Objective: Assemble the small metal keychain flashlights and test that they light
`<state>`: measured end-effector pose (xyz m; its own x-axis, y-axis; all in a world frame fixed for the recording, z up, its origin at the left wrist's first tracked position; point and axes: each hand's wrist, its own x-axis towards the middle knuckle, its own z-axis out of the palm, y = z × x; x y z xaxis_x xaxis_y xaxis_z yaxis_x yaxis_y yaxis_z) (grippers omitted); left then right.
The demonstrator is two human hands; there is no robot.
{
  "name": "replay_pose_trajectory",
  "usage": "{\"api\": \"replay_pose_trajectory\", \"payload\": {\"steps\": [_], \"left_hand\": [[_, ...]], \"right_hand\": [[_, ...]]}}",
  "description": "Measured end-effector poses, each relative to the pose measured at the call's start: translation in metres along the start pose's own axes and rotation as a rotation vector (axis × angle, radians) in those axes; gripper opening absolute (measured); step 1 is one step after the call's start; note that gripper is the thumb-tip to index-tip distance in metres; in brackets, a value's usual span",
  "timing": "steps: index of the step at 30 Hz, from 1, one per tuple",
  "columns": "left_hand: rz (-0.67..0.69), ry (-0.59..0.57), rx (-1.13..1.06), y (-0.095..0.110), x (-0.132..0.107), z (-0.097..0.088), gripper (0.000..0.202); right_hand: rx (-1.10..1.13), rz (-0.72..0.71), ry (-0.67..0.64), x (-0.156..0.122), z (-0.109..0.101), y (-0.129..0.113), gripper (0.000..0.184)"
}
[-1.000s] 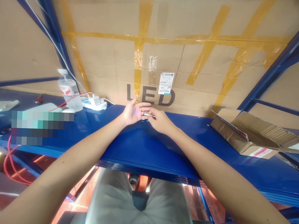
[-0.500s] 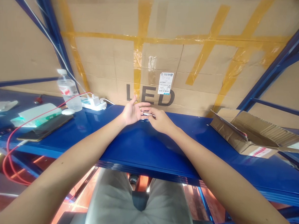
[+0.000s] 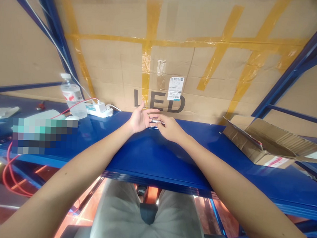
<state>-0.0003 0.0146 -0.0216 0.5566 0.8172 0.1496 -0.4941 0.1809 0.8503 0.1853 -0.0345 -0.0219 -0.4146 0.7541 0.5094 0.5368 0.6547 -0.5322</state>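
Observation:
Both my hands meet over the far part of a blue metal shelf (image 3: 152, 157). My left hand (image 3: 139, 119) lies palm up with its fingers spread. My right hand (image 3: 169, 127) is closed in a pinch on a small shiny metal piece (image 3: 156, 122), which it holds against the fingers of the left hand. The piece is too small to name.
A large taped cardboard sheet marked LED (image 3: 176, 57) stands right behind the hands. An open cardboard box (image 3: 272, 143) lies at the right. At the left stand a water bottle (image 3: 73, 95), a white power strip (image 3: 100, 109) and a red cable (image 3: 9, 169).

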Motion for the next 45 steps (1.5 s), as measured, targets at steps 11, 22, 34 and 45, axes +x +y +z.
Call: {"api": "replay_pose_trajectory", "payload": {"steps": [11,22,34,45], "left_hand": [[0.008,0.010,0.006,0.0001,-0.0016,0.0026,0.081],[0.008,0.022,-0.003,0.0012,-0.0020,0.0023,0.080],[0.012,0.025,-0.002,0.0017,-0.0025,0.0046,0.081],[0.010,0.027,-0.005,0.0020,-0.0029,0.0055,0.082]], "right_hand": [[0.005,-0.024,-0.010,0.0012,0.0003,0.0012,0.033],[0.015,-0.035,0.006,0.0006,-0.0010,0.0011,0.027],[-0.002,-0.003,0.004,0.0011,-0.0023,0.0001,0.021],[-0.003,0.026,0.011,0.0008,-0.0037,-0.0022,0.026]]}}
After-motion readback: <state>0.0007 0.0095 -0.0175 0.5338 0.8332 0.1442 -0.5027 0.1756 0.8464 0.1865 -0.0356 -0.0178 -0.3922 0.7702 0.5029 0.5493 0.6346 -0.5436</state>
